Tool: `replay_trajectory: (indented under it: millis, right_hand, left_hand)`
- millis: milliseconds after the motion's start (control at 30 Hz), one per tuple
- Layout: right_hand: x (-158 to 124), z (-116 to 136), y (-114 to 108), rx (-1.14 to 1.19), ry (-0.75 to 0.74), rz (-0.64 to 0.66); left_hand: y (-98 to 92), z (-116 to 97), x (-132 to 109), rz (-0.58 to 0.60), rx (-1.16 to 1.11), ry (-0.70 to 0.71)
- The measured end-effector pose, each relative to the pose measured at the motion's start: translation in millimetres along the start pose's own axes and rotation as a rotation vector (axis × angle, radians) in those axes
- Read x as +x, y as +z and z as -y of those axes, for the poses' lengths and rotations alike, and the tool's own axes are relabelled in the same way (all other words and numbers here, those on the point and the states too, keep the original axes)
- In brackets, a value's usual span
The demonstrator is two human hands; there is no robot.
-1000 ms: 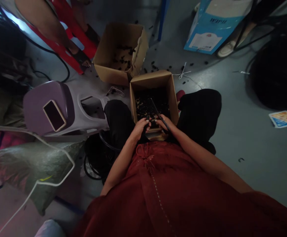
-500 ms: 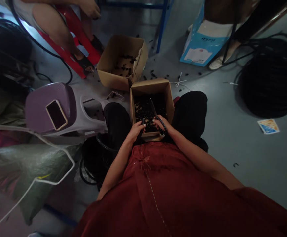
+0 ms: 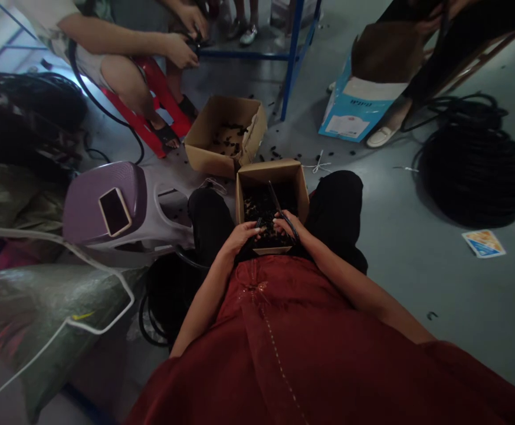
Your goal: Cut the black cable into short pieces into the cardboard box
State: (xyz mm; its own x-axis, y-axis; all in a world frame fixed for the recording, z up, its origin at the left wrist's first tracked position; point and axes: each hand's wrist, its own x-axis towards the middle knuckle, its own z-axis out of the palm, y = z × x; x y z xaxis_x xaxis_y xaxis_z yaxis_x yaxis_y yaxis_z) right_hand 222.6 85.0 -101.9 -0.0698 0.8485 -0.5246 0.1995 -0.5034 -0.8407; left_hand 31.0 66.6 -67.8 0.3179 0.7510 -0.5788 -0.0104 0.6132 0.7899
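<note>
Currently right-hand fingers (image 3: pixel 284 221) clenched on black cable (image 3: pixel 280 203) over cardboard box (image 3: pixel 266 174); left-hand fingers (image 3: pixel 251 231) curled, hold unclear.

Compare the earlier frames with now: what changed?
The view tilted up, so the whole scene slid down the frame and a co-worker's hands came into view at top left. No clear grip change: the right hand stays on the black cable, and the left hand stays over the near cardboard box.

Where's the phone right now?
In the head view, the smartphone lies on the seat of the lilac plastic stool, to the person's left of the cardboard box between their knees.
</note>
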Motion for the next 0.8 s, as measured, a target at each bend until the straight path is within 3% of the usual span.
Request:
replay_trajectory:
  millis: [400,633,800]
  right_hand:
    - [-6,2,-3,-0.03,-0.01,0.069]
    - [-5,-11,-13,-0.039,0.017,0.09]
    - [-9,-13,-16,0.08,-0.082,0.094]
  left_hand:
    - [-10.3,9,14,0.121,0.005,0.06]
    - [3.9,12,29,0.202,0.096,0.013]
    - [12.5,4,26,0.3,0.137,0.01]
